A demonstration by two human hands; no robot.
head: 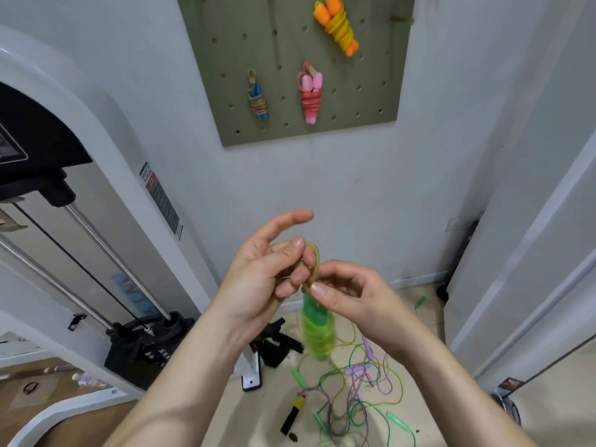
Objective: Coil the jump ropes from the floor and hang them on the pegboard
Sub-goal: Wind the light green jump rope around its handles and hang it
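A coiled green jump rope (317, 333) hangs in front of me, its yellow-green loop pinched at the top. My left hand (271, 272) has its fingers through that loop, index finger stretched out. My right hand (348, 295) pinches the loop's lower end just above the green handles. On the wall, the olive pegboard (225, 53) carries three coiled ropes: an orange one (338, 25), a pink one (310, 95) and a blue one (258, 100). A tangle of green, purple and yellow ropes (354, 395) lies on the floor below my hands.
A white cable exercise machine (96, 221) with steel rods and black weights fills the left side. A black strap (277, 346) and a black-yellow handle (295, 414) lie on the floor. White wall panels (532, 221) close off the right.
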